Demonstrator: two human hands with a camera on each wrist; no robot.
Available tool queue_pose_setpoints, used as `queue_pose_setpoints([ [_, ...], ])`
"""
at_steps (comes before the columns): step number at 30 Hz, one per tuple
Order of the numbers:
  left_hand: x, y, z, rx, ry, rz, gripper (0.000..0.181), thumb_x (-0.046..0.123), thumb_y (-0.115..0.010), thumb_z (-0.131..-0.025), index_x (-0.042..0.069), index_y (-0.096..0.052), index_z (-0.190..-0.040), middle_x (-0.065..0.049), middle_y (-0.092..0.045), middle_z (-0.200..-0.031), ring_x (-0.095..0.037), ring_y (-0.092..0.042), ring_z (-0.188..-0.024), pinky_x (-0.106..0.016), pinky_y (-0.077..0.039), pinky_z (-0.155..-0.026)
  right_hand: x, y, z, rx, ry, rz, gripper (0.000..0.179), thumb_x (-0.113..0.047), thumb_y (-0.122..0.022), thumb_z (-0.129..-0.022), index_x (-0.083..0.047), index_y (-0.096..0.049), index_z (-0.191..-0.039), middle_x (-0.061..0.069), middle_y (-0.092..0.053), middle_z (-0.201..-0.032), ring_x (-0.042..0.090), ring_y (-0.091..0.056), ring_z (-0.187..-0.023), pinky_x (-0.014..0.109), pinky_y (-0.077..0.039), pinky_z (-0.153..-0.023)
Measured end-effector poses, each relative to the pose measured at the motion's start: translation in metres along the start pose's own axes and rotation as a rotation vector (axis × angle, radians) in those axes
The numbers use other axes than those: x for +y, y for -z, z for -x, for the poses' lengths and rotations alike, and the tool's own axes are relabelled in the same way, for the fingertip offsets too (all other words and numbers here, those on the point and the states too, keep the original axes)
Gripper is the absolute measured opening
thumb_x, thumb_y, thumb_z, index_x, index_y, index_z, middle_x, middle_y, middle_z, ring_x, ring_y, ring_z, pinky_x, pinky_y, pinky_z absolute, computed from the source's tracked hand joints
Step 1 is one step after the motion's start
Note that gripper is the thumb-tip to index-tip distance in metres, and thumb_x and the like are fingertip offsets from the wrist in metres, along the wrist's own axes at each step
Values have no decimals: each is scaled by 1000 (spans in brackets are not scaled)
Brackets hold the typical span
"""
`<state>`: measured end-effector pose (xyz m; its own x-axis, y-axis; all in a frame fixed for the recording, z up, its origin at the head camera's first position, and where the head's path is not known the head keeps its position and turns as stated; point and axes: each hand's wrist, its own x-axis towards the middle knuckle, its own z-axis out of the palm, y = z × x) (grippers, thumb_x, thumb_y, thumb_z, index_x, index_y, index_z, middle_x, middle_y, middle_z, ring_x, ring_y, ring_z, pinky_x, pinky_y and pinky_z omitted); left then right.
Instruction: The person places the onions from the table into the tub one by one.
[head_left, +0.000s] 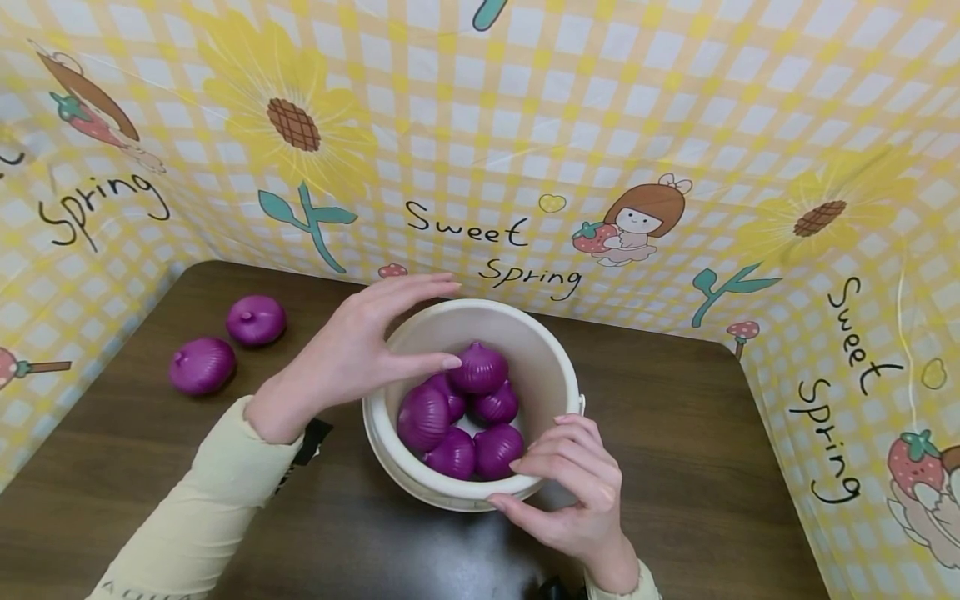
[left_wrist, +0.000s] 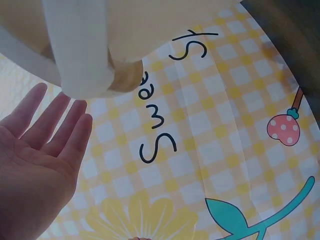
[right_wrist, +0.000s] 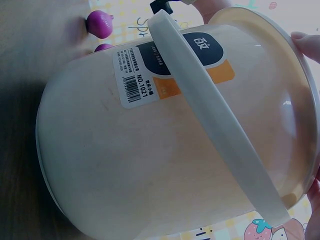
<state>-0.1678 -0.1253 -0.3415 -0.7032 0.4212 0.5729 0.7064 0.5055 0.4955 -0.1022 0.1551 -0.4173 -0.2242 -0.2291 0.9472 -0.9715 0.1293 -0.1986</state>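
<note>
A white bucket stands on the table with several purple onions inside it. My right hand pinches the near right rim, thumb outside and fingers over the inner side. Over the left rim reaches my left hand, its fingers extended along the far side and its thumb pointing in above the onions. In the left wrist view, the fingers of that hand are straight beside the bucket's handle. The right wrist view shows the handle lying across the bucket's labelled side.
Two more purple onions, one farther back and one nearer, lie on the dark wooden table left of the bucket. A yellow checked cloth with printed flowers stands up around the back and sides.
</note>
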Motion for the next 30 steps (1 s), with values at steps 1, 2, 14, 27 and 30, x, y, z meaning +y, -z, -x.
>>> queue_pose_setpoints([
  [1, -1, 0, 0, 5, 0, 2, 76, 38, -92, -76, 15, -61, -142, -2, -58, -144, -21, -50, -134, -42, -38, -112, 0, 0, 0, 0, 0, 1, 29, -25, -93, -75, -4, -75, -80, 4, -68, -75, 22, -61, -71, 44, -45, -89],
  [2, -1, 1, 1, 9, 2, 2, 76, 38, -92, -76, 15, -61, -142, -2, -58, -144, -21, -50, -134, -42, -37, -113, 0, 0, 0, 0, 0, 0, 29, -25, -93, -75, -4, -75, -80, 4, -68, -75, 22, -61, -71, 44, -45, -89],
  [14, -8, 5, 11, 69, 69, -12, 75, 31, -93, -76, 17, -60, -143, 0, -56, -146, -24, -46, -138, -46, -33, -115, 0, -1, -1, 4, -1, -3, 29, -25, -93, -75, -3, -75, -80, 4, -68, -75, 22, -61, -71, 44, -45, -89],
  [27, -20, 12, 26, 181, 137, -11, 72, 22, -93, -76, 20, -62, -141, 4, -58, -143, -19, -51, -133, -42, -40, -109, -1, 0, -1, 4, -4, -5, 28, -25, -93, -74, -4, -75, -81, 4, -68, -75, 22, -61, -70, 46, -44, -86],
  [30, -22, 14, 30, 194, 160, -11, 72, 22, -93, -76, 22, -62, -141, 6, -60, -140, -18, -52, -132, -39, -39, -110, -1, 0, 0, 3, -6, -2, 29, -25, -94, -74, -5, -75, -81, 4, -68, -75, 22, -61, -71, 46, -44, -86],
])
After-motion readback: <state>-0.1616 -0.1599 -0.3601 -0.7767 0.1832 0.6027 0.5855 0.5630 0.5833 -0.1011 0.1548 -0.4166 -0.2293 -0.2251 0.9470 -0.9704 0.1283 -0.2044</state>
